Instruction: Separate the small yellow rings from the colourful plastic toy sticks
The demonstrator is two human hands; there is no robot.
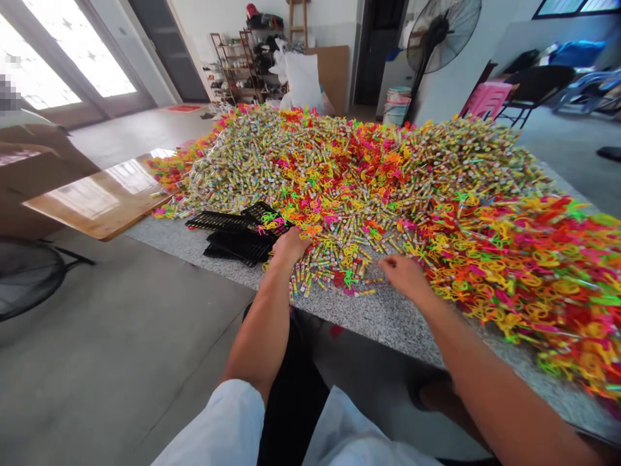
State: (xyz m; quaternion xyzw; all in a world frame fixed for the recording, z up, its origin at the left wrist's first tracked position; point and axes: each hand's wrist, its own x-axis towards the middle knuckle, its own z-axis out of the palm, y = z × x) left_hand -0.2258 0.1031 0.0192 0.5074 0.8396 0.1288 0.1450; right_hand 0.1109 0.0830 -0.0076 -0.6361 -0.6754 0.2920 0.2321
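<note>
My left hand (pixel 290 246) is at the near edge of a heap of small pieces, beside the right end of some black plastic mesh trays (pixel 237 243). Its fingers look closed and bent down, and what they hold is hidden. A few coloured pieces lie on the upper tray. My right hand (pixel 403 273) hovers low over the grey speckled tabletop (pixel 383 317), fingers curled together in a pinch; anything in it is too small to make out. Between both hands lie scattered short printed tubes (pixel 305 275) and a bright green plastic piece (pixel 348 278).
A large mound of printed tubes (pixel 242 152) covers the table's far side. Yellow, red and pink plastic pieces (pixel 524 265) are heaped at right. A wooden board (pixel 97 200) adjoins the left end. Fans stand at left (pixel 29 278) and behind (pixel 439 32).
</note>
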